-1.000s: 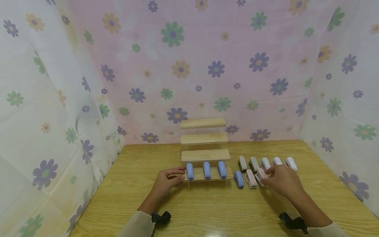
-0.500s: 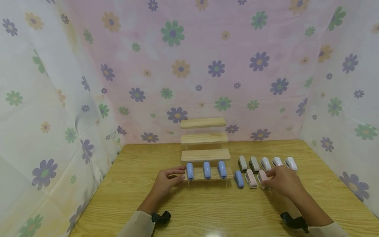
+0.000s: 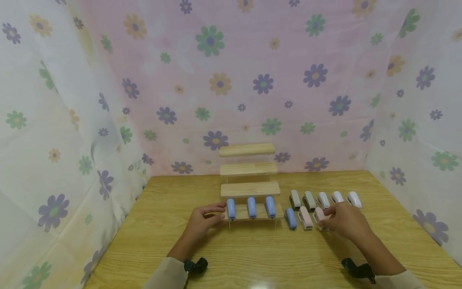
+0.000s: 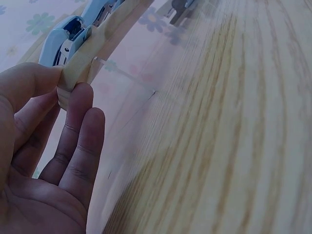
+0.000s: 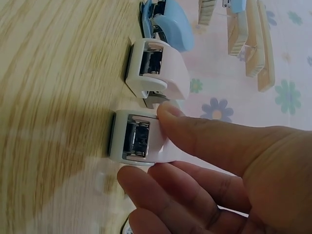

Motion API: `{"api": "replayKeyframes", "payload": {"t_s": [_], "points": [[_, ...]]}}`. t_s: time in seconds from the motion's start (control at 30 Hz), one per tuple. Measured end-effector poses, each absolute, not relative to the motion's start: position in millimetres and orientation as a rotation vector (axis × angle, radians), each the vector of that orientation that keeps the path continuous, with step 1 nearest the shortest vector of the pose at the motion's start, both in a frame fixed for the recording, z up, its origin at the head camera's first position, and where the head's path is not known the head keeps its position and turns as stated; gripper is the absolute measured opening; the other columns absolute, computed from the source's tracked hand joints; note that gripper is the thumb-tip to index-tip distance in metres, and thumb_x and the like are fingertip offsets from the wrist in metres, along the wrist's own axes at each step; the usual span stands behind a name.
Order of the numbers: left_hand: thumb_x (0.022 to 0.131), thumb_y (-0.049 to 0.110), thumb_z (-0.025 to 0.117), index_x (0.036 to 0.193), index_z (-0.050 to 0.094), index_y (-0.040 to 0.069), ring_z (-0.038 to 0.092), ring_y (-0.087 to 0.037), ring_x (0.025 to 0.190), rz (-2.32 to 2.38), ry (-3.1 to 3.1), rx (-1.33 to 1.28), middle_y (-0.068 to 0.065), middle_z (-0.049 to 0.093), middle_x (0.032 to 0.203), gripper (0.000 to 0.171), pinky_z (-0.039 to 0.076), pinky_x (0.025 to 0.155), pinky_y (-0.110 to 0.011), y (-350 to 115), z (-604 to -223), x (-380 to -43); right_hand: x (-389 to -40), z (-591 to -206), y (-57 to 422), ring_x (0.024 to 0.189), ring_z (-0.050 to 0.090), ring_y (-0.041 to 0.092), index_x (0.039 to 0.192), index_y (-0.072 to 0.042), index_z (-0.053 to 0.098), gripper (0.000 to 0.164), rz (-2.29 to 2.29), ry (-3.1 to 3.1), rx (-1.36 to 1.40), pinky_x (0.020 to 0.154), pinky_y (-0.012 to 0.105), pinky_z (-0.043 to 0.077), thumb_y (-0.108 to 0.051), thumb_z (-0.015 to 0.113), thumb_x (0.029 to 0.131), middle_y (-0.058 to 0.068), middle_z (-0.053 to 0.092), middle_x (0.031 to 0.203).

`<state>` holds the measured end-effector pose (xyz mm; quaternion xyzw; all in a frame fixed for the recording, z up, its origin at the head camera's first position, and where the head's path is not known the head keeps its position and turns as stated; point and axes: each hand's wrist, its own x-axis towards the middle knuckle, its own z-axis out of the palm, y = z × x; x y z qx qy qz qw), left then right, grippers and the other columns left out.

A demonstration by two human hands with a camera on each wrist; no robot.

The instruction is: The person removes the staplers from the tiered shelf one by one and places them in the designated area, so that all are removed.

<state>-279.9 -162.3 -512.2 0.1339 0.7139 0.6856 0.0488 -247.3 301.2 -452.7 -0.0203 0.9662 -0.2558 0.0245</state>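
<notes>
My left hand [image 3: 202, 222] pinches the left end of the lowest wooden step of a tiered display stand [image 3: 250, 188], thumb above and fingers below, as the left wrist view shows. On that step stand three blue mini staplers [image 3: 251, 208] in a row. At the right, my right hand [image 3: 347, 220] holds a pink mini stapler [image 5: 139, 139] between thumb and fingers; it rests on the table. Beside it stands a second pink stapler [image 3: 305, 218], then a blue stapler [image 3: 290, 219] close to the stand.
Behind the pink staplers runs a row of two grey staplers [image 3: 309, 200] and three white staplers [image 3: 354, 199]. The stand's upper three steps rise toward the flowered cloth [image 3: 245, 112] at the back. The wooden table [image 3: 162, 208] spans beneath everything.
The right hand has shifted the pink stapler slightly to the right and toward me, widening its gap from the other pink one. My left hand has stayed at the stand.
</notes>
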Motion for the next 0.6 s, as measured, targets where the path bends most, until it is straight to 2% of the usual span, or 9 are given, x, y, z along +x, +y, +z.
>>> {"api": "replayKeyframes", "payload": {"t_s": [0.37,0.6], "points": [[0.092,0.010,0.078,0.116,0.077,0.000,0.068,-0.030,0.121,2.089,2.183,0.415,-0.010,0.065,0.142,0.026,0.064,0.092,-0.039,-162,-512,-279,-250,-455,305,0.075,0.070,0.016,0.118,0.004,0.074,0.059,-0.818,2.971,-0.101,0.061,0.036,0.057,-0.041,0.087,0.082,0.012,0.078,0.100],[0.092,0.009,0.078,0.116,0.076,-0.001,0.069,-0.028,0.120,2.088,2.172,0.416,-0.010,0.065,0.142,0.025,0.064,0.092,-0.040,-163,-513,-281,-252,-461,313,0.066,0.070,0.018,0.133,0.007,0.064,0.069,-0.954,2.858,-0.161,0.055,0.034,0.056,-0.036,0.087,0.084,0.001,0.077,0.084]]}}
